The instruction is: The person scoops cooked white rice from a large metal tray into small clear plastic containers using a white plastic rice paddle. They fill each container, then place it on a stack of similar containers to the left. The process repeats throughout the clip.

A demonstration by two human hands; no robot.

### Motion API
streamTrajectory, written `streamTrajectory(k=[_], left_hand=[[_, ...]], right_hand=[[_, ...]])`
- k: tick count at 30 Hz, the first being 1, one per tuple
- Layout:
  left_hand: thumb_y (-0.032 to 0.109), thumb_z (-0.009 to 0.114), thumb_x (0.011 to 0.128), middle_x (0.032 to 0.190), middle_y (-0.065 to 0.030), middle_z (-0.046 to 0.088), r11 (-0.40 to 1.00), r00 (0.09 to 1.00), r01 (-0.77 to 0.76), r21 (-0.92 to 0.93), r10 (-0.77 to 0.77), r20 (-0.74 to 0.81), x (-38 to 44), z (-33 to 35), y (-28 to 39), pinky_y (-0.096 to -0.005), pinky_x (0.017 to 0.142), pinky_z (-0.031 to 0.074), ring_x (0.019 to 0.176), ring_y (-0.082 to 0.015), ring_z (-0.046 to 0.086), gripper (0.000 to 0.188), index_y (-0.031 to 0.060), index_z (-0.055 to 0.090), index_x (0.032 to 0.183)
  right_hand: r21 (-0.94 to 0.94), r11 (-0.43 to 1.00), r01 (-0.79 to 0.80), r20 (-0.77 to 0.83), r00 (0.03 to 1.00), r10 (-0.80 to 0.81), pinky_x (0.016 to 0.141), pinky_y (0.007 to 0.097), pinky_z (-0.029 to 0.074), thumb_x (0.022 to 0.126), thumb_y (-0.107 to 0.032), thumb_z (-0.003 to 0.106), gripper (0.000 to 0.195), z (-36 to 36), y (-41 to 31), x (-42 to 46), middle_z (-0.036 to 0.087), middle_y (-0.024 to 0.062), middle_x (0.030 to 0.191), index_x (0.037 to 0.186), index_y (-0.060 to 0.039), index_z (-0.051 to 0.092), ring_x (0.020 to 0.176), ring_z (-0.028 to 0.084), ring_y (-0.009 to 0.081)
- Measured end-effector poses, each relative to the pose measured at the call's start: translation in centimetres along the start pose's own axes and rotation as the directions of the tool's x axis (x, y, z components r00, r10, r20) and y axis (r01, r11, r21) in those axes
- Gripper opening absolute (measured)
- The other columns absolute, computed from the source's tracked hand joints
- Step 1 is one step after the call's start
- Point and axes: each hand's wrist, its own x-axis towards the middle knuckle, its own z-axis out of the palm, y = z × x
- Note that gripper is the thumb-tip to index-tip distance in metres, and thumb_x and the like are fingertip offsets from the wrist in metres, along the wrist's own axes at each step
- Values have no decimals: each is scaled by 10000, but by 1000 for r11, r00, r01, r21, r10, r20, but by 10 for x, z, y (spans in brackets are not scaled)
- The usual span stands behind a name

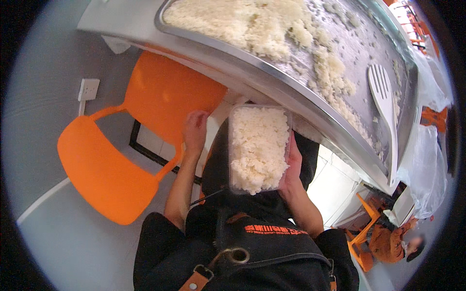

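Observation:
A clear plastic food container, filled and heaped with cooked white rice, rests in my right hand. The hand grips it along its right side, with the fingers partly hidden behind it. My left hand is apart from the container, over the edge of an orange chair. Its fingers are curled in, and nothing shows in them. Beyond the container lies a large metal tray with rice spread thickly at its left and scattered at its right. A white slotted serving spatula lies in the tray's right end.
The tray sits on a table whose near edge is close to the container. Crumpled clear plastic bags hang at the right. A wall socket is on the left wall. Farther right, a person is beside another orange chair.

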Motion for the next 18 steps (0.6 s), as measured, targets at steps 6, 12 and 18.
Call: streamTrajectory(k=[6,12,18], left_hand=[[6,671,757,1003,-90,651,880,880,-466,-96,449,-153,13,-135,192,-353,825,483,966,-265,603,122,46,666,873],[-32,690,639,1098,-68,646,782,768,-623,-27,618,166,10,-173,256,-394,903,456,1111,-303,539,207,102,698,797],[-31,689,616,1199,-117,607,716,705,-699,-6,689,168,5,-190,276,-410,968,412,1209,-336,481,303,123,721,876]], right_hand=[[-3,995,-97,97,990,97,1057,466,349,966,-483,317,610,8,0,3,415,173,1390,1386,-42,344,1248,446,337],[-55,989,-141,226,963,150,1060,475,340,970,-487,278,625,43,7,-8,395,187,1402,1400,-35,315,1263,434,332],[-18,995,-96,310,946,97,1057,474,345,972,-471,284,617,59,-2,-25,395,195,1399,1400,-27,313,1261,437,332]])
